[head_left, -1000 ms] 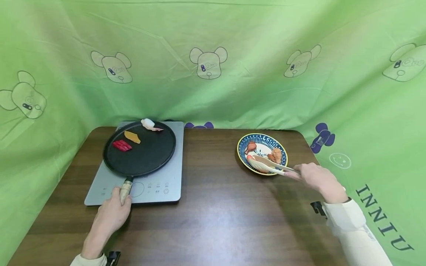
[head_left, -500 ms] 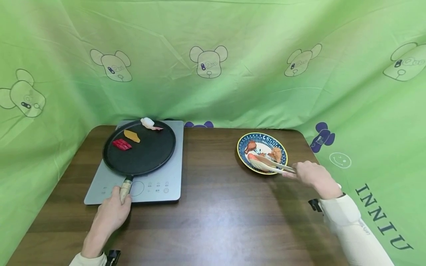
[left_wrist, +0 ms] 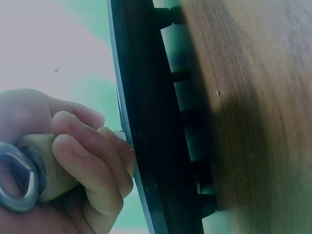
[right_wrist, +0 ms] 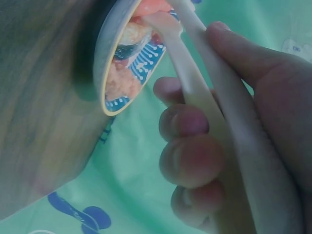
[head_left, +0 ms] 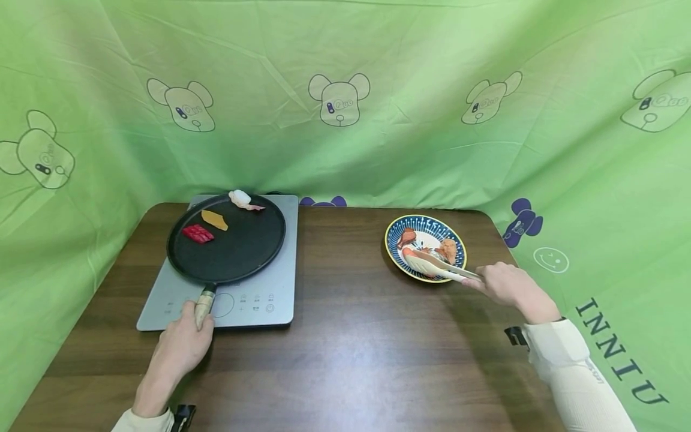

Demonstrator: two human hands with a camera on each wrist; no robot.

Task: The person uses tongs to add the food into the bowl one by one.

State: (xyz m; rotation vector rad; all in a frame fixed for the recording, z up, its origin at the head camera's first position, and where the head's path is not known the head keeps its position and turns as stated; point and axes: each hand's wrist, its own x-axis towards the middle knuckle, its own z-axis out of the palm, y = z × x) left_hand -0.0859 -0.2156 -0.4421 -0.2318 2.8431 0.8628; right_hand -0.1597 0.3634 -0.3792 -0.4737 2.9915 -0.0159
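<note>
Right hand [head_left: 510, 285] curled round the tongs [right_wrist: 236, 109], tips inside the plate's [head_left: 432, 225] near-left edge, at the orange-red piece [right_wrist: 150, 7]. Left hand [head_left: 182, 342] wrapped round the pan handle [head_left: 203, 306], well left of the plate. Piece looks light, soft, maybe slippery; probably best held mid-body, gently. Can't tell whether tips pinch it; tongs partly cover it.

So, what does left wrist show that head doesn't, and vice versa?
Left wrist only: grey metal ring at the end of the beige pan handle; dark stubby feet under the flat silver cooktop.
Head only: round black cooking surface; red, yellow and white food pieces; blue-patterned round plate; right hand holding pale tongs.
Both: left hand gripping the handle, the cooktop, brown wooden table.
</note>
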